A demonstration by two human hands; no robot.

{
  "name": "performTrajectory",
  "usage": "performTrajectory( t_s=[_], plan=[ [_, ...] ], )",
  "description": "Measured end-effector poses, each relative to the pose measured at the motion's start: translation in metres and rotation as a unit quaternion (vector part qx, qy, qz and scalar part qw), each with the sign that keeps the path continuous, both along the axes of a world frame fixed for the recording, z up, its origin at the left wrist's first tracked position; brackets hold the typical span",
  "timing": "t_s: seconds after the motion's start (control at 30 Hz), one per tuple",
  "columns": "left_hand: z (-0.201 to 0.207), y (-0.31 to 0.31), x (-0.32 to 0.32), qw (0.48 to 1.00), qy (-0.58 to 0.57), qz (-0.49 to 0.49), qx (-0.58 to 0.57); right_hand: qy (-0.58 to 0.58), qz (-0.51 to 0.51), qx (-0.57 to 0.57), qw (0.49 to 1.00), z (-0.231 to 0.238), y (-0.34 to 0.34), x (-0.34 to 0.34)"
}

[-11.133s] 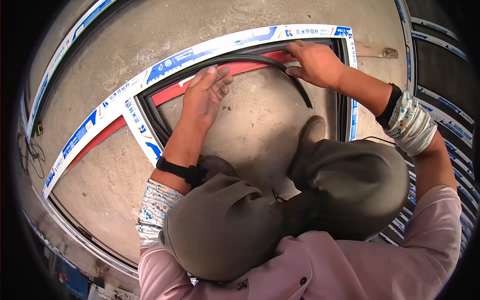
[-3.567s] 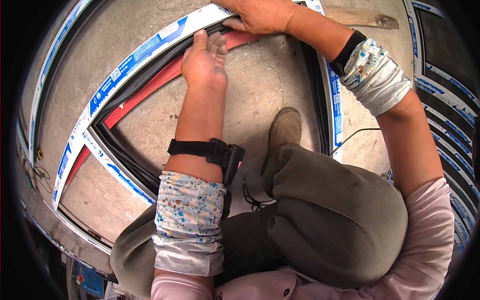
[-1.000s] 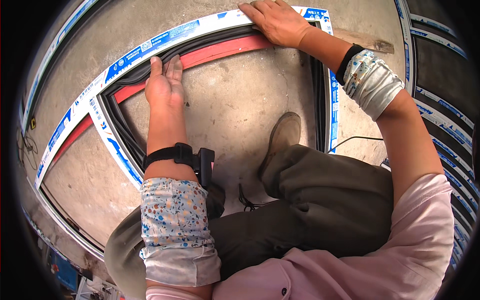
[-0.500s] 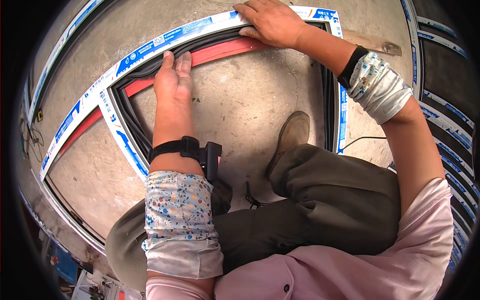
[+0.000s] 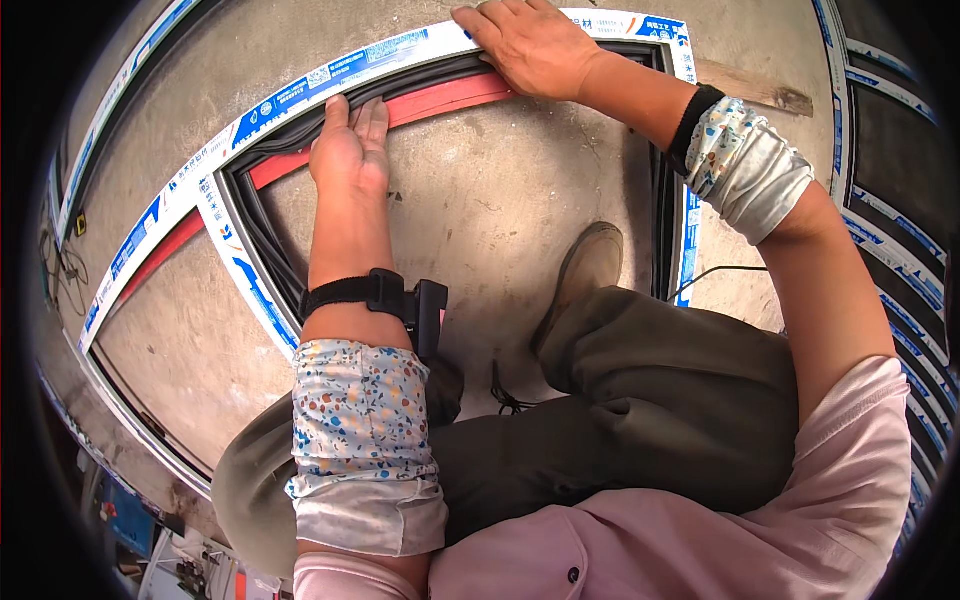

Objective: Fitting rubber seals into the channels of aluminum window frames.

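Note:
A large window frame point(image 5: 205, 165), white with blue-printed film, lies across the concrete floor. A black rubber strip point(image 5: 428, 76) runs along the inner side of its far rail, and more black strip hangs down both side bars. My left hand point(image 5: 350, 150) is palm up at the far rail, its fingers stretched out and touching the strip. Farther right, my right hand point(image 5: 535, 48) straddles the same rail, fingers over the outer edge; its thumb side lies by the strip and is partly hidden. A red bar point(image 5: 450, 102) shows just inside the far rail, beneath the strip.
More film-wrapped frames point(image 5: 900, 290) lie at the right, and another frame edge point(image 5: 120, 80) crosses the upper left. A wooden board point(image 5: 760, 90) rests beyond the right corner. My shoe point(image 5: 590, 265) stands inside the frame opening. A thin black cable point(image 5: 715, 270) reaches the right bar.
My right hand has slid a little left along the far rail. My left hand stays nearly in place at the strip.

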State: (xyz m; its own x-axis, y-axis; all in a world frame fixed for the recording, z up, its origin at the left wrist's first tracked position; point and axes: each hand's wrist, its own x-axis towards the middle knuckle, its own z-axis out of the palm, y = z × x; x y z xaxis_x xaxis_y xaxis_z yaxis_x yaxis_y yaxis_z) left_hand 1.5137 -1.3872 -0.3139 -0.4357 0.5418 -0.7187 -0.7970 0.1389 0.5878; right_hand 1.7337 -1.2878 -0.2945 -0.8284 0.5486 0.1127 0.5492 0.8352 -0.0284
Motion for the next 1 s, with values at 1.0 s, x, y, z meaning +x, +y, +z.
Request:
performTrajectory(
  t_s=[1.0],
  plan=[
    [-0.002,0.007,-0.014,0.995,-0.015,0.098,-0.032,-0.155,-0.151,-0.05,0.975,0.03,0.02,0.118]
  ],
)
